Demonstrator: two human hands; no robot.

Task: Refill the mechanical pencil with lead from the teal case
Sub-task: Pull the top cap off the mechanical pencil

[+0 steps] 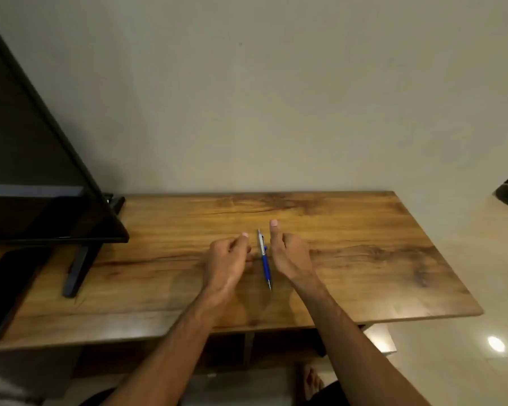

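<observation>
A mechanical pencil (pixel 264 259) with a blue lower barrel and a silver upper half lies on the wooden table (pixel 364 259), tip pointing toward me. My left hand (pixel 226 259) rests just left of it, fingers curled in and thumb tip against them, with nothing visible inside. Just right of the pencil rests my right hand (pixel 289 253), thumb stretched forward and fingers tucked out of sight. Neither hand touches the pencil. No teal case is in view.
A black monitor (pixel 35 171) on a dark stand (pixel 77 268) fills the table's left side. A dark phone (pixel 9 288) lies flat at the far left edge. A plain wall runs behind the table, and a tiled floor lies to its right.
</observation>
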